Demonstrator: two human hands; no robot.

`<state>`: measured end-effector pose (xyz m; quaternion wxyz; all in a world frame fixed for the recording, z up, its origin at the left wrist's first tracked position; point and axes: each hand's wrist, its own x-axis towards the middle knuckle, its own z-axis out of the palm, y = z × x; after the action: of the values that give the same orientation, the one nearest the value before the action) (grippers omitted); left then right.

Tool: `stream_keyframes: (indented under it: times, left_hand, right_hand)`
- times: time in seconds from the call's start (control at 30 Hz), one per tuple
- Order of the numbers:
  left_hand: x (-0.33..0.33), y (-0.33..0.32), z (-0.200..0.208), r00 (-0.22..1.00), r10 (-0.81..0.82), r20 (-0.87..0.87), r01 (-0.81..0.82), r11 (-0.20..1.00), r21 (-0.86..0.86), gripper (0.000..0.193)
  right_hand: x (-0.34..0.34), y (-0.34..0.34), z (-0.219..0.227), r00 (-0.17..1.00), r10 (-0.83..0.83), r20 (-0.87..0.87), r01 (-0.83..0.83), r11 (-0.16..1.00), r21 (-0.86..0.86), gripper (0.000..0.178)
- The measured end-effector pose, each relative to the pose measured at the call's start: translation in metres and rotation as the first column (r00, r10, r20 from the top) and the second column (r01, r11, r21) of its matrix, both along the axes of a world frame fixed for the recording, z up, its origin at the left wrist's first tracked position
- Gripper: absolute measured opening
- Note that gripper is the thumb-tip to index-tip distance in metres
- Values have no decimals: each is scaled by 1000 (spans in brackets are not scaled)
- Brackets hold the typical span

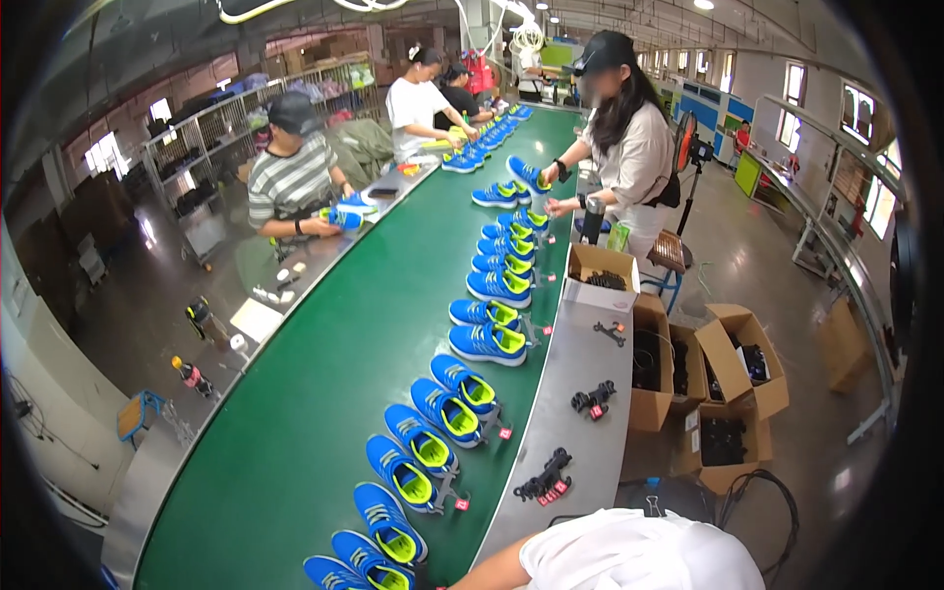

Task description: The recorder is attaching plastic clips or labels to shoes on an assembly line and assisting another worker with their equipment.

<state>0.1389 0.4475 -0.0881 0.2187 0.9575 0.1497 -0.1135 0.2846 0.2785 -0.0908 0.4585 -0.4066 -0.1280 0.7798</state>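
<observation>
Neither my left hand nor my right hand can be made out. At the lower edge a bare forearm (pixel 499 568) in a white short sleeve (pixel 629 551) reaches left to the belt; its hand is cut off, and I cannot tell whose it is. Closest to that arm stand blue sneakers (pixel 391 521) with yellow-green linings, in a long row on the green conveyor belt (pixel 295 423). Several pairs have small grey hangers (pixel 449 492) with red tags at their heels. Bundles of black plastic hangers (pixel 544 477) lie on the metal side ledge (pixel 511 521).
Farther up, a co-worker (pixel 629 147) on the right holds a blue sneaker. Across the belt, a person in a striped shirt (pixel 290 177) handles shoes, with others beyond. A white carton (pixel 602 278) sits on the ledge. Open cardboard boxes (pixel 649 364) stand right of it, and a fan (pixel 688 143) behind.
</observation>
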Motion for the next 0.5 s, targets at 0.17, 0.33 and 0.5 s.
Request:
stream_keyframes:
  times: [0.17, 0.33, 0.5]
  left_hand:
    - [7, 0, 22, 999, -22, 26, 21, 999, 36, 25]
    - [-9, 15, 10, 999, -26, 29, 24, 997, 77, 16]
    - [-22, 27, 13, 989, 35, 141, -40, 999, 29, 19]
  right_hand:
    - [-14, 12, -5, 992, -77, -104, 85, 994, 75, 26]
    - [-21, 14, -18, 989, -145, 6, 142, 976, 167, 22]
    - [-40, 29, 0, 996, -80, -30, 74, 986, -151, 26]
